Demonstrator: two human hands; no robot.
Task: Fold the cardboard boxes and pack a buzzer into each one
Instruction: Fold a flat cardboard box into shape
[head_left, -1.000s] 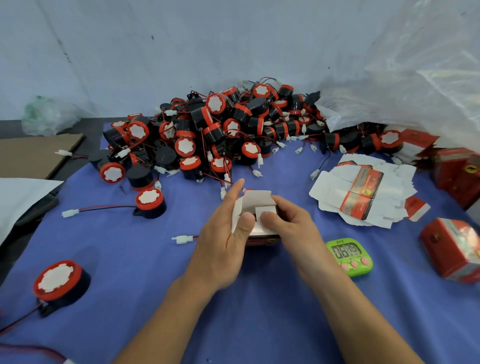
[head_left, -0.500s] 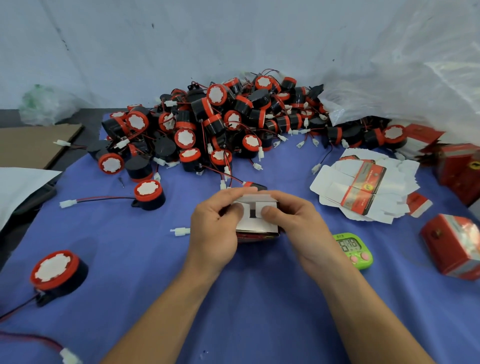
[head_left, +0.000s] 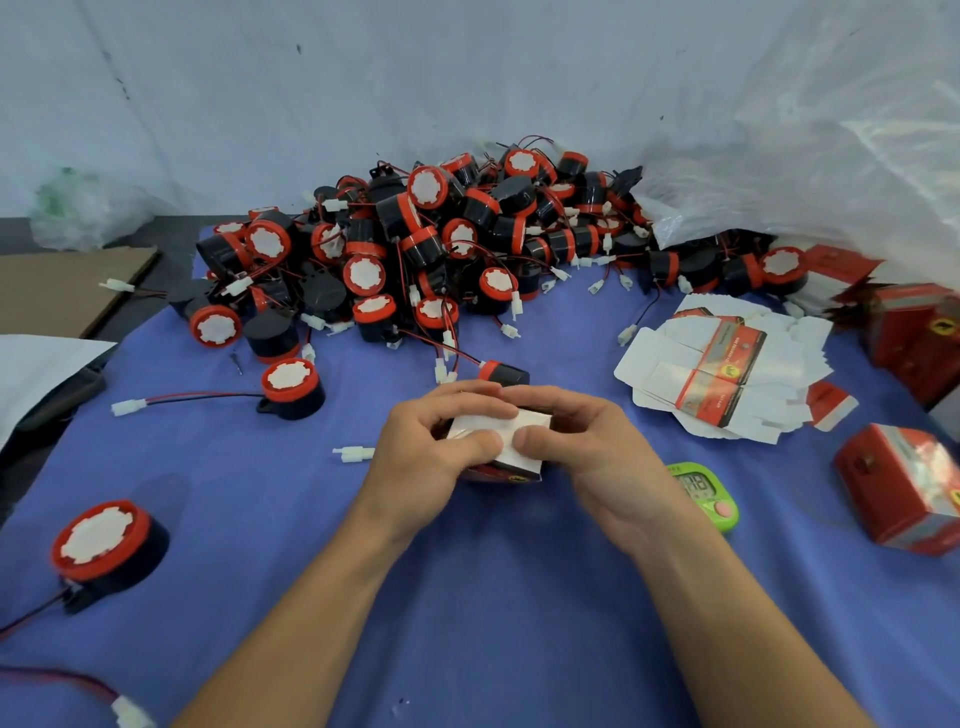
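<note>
Left hand (head_left: 431, 460) and right hand (head_left: 589, 460) both curl fingers round the box (head_left: 522, 428) mid-surface (head_left: 493, 613), thumbs pressing its white flaps flat, probably to close it. Flat box blanks (head_left: 722, 374) wait beyond on the right. The buzzer pile (head_left: 441, 244) sits farthest back, within reach.

far: buzzer pile (head_left: 415, 249) | right: timer (head_left: 712, 501) — gap unclear | near: bare cloth (head_left: 493, 649)

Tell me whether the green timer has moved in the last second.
No. The timer sits in the same spot on the cloth, just below the flat boxes, as before; only the camera view shifted slightly.
</note>
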